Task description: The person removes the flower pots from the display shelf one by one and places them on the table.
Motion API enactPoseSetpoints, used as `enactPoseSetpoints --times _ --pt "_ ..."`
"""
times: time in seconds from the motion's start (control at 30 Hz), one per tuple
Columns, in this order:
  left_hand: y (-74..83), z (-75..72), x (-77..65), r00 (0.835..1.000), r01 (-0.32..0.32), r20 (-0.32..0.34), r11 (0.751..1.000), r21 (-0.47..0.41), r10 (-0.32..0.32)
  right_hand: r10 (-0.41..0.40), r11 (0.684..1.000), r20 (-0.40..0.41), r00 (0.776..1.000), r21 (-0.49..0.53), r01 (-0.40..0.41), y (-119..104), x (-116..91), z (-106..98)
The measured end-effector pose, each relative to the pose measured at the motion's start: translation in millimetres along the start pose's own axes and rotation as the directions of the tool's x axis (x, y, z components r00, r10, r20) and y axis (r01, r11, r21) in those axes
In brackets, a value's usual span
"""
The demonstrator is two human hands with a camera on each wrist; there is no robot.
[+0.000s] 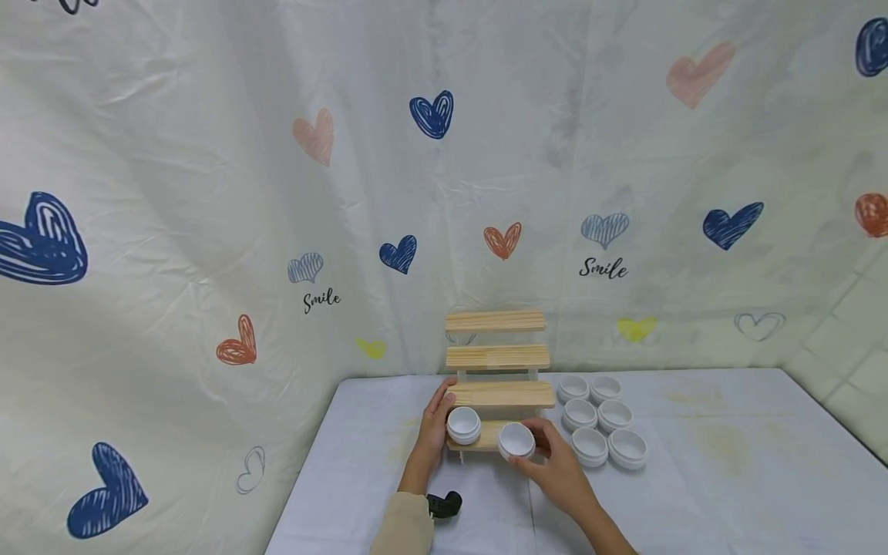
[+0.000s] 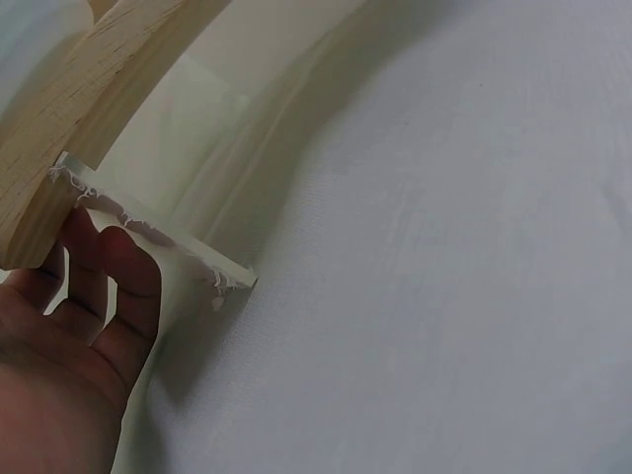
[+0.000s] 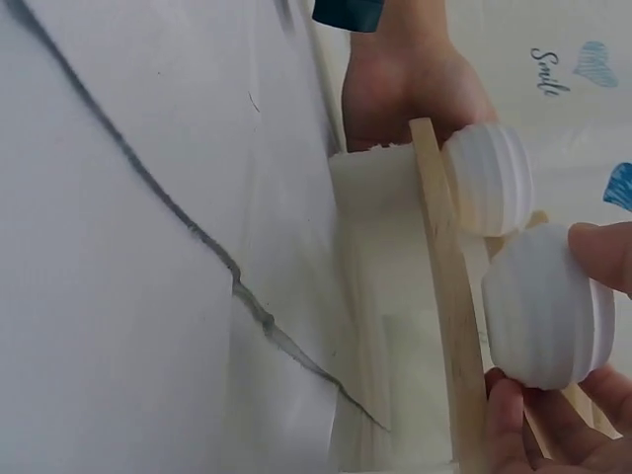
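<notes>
A tiered wooden stand with pale plank steps stands by the back curtain. My left hand grips its left side; in the left wrist view the fingers curl up under the plank end beside a thin white support. One small white bowl sits at the left of the lowest step. My right hand pinches a second white bowl by its sides, at the front right of that step. In the right wrist view, this ribbed bowl is close over the plank, thumb on one side, fingers on the other.
Several matching white bowls stand in two columns right of the stand. A white cloth covers the table. The heart-printed curtain hangs right behind the stand. A black device is at the left wrist.
</notes>
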State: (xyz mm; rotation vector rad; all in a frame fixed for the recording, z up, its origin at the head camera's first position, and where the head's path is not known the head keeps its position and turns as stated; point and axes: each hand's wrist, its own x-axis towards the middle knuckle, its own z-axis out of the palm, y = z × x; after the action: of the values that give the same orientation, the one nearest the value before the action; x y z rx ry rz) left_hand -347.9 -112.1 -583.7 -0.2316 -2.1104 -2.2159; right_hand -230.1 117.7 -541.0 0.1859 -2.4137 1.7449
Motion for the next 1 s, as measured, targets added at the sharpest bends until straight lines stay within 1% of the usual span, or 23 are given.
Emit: enactPoseSetpoints --times 0.13,0.4,0.57,0.8,0.93,1.0 --pt "-0.5 -0.7 -0.3 1.0 0.002 0.003 1.0 0.007 -0.002 0.006 1.0 0.007 1.0 0.002 -0.006 -1.6 -2.5 -4.2" --pt "-1.1 -1.0 -0.3 1.0 0.002 0.009 1.0 0.001 -0.002 -0.01 1.0 0.006 1.0 -0.026 0.01 -4.7 -9.0 -12.0" --pt "-2.2 -1.7 0.8 1.0 0.004 0.01 1.0 -0.004 -0.004 -0.007 1.0 0.004 1.0 -0.028 0.007 -1.0 -12.2 -18.1" --pt "-3.0 -2.4 2.5 1.0 -0.006 0.01 1.0 -0.005 0.006 -0.015 1.0 -0.016 1.0 0.016 0.015 3.3 -15.8 -27.2" --pt "-2.2 -1.8 2.9 1.0 -0.011 0.01 1.0 -0.011 0.011 -0.021 1.0 -0.024 0.999 -0.002 0.021 5.7 -19.3 -32.7" --pt "-1.6 -1.3 2.5 1.0 -0.015 0.011 1.0 -0.002 0.015 -0.008 1.0 -0.027 1.0 -0.021 0.007 7.1 -20.4 -35.2"
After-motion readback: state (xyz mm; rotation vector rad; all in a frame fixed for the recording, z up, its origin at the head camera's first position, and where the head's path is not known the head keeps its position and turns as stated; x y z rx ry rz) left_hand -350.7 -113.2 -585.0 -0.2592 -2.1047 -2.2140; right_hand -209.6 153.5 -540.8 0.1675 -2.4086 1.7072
